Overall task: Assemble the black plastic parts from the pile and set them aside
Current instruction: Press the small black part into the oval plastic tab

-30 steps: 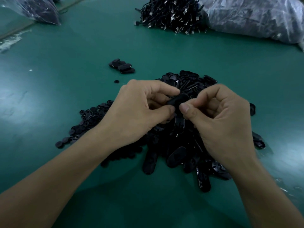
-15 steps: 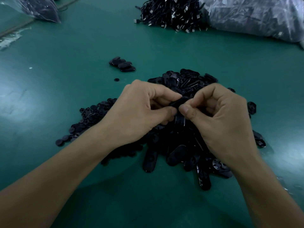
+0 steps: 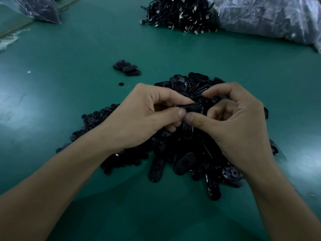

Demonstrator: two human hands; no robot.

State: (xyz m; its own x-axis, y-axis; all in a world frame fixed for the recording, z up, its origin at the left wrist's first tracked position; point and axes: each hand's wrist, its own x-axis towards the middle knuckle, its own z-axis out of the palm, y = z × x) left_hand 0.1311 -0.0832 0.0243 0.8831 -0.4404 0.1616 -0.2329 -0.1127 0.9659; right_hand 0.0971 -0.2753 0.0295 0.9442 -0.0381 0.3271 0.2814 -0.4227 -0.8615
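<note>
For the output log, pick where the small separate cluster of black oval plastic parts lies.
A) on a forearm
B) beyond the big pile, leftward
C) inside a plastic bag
B: the small cluster of black oval parts lies on the green table, beyond the big pile.

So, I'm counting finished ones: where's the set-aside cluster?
In the head view, the set-aside cluster lies on the green table, beyond the left hand, apart from the pile.

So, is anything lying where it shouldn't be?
One small round part lies alone on the table, apart from the pile and the small stack. It looks like a stray. Nothing looks broken.
</note>
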